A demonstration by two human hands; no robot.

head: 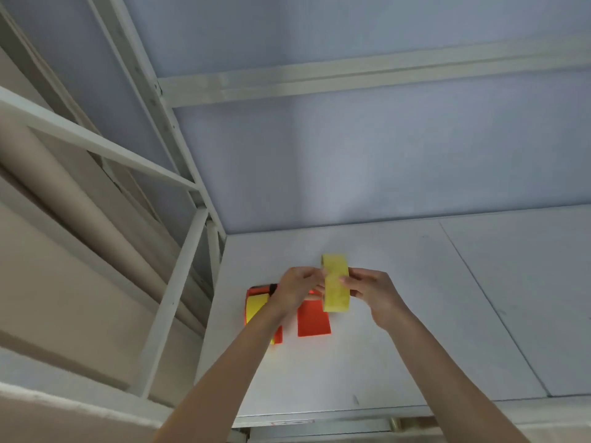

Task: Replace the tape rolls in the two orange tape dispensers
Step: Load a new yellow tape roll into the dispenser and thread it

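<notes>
A yellow tape roll (335, 284) is held upright above the white table, edge toward me. My right hand (372, 292) grips its right side, and my left hand (295, 289) pinches its left side with the fingertips. Below the hands lie two orange tape dispensers. The left dispenser (256, 306) holds a yellow roll and is partly hidden by my left forearm. Of the right dispenser (313, 318) an orange flat side shows, with its top hidden behind the held roll.
The white table (415, 314) stands in a corner against a pale blue wall. A white metal shelf frame (179, 282) rises at the left edge. The table's front edge (319, 415) runs near the bottom.
</notes>
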